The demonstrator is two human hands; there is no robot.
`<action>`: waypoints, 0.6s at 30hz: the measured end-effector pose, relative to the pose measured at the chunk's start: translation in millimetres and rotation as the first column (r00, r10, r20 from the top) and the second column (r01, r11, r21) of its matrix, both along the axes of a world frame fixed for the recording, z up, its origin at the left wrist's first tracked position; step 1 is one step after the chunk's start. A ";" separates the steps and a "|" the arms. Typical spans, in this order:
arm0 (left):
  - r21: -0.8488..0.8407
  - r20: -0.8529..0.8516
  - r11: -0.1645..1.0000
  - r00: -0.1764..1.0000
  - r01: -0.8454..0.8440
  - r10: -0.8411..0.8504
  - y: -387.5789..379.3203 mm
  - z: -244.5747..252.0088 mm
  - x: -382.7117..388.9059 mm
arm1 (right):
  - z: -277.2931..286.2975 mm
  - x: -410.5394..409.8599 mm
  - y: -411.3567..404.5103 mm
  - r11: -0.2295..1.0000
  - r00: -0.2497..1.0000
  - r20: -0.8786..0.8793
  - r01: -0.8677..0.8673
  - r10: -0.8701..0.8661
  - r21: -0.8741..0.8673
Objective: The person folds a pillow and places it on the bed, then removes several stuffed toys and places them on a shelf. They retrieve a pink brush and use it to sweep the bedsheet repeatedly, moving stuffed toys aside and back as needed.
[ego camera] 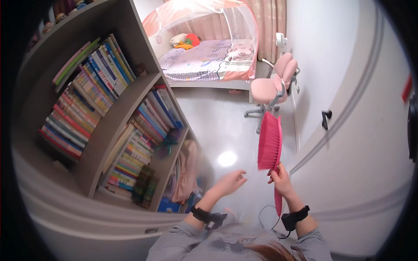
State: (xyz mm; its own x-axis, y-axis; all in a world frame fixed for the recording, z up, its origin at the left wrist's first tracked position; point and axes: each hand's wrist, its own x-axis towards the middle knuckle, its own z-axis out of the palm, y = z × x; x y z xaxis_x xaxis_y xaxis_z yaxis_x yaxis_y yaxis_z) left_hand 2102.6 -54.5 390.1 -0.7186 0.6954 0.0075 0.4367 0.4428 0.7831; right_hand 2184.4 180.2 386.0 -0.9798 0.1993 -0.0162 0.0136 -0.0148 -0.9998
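Observation:
My right hand (280,180) grips a pink hand brush (270,143) by its handle, near the base of the bristles. The brush head points away from me with its bristles turned to the left, and the end of the handle reaches back past my wrist. To the left of the brush, my left hand (229,182) hangs over the floor with its fingers apart and holds nothing. Each forearm carries a black strap with a device on it; a dark cable hangs by the right one (295,218).
A bookcase (119,137) full of books rises close on my left. At right stands a white door (352,156) with a black handle (325,119). Ahead, a pink swivel chair (269,89) stands before a bed (205,62) under a net canopy. Pale glossy floor (215,130) lies between.

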 end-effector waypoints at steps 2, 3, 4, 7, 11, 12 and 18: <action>0.010 -0.044 0.999 0.998 -0.037 0.037 8.7 -5.2 -62.2 | -12.2 -56.1 6.4 0.998 0.999 -0.024 -0.023 0.024 0.058; 0.019 -0.046 0.998 0.997 -0.059 0.060 15.7 -9.5 -91.1 | -18.6 -80.7 11.0 0.996 1.000 -0.010 -0.016 0.017 0.084; 0.039 -0.048 0.996 0.995 -0.080 0.081 21.4 -12.6 -123.0 | -24.6 -108.5 16.7 0.994 1.000 -0.004 -0.030 0.031 0.107; 0.078 -0.042 0.991 0.993 -0.107 0.111 36.4 -13.9 -217.8 | -33.7 -197.4 34.5 0.994 0.998 0.058 -0.036 0.031 0.100; 0.179 -0.028 0.973 0.988 -0.143 0.150 70.8 0.9 -343.4 | -22.8 -312.2 68.7 0.995 0.996 0.072 -0.060 0.054 0.075; 0.193 -0.031 0.971 0.988 -0.141 0.149 77.3 4.0 -370.7 | -21.5 -342.1 76.2 0.996 0.995 0.089 -0.045 0.038 0.074; 0.223 0.062 0.944 0.970 -0.243 0.235 90.7 -10.9 -533.2 | -39.7 -506.5 115.4 0.999 0.989 0.138 -0.047 0.047 -0.004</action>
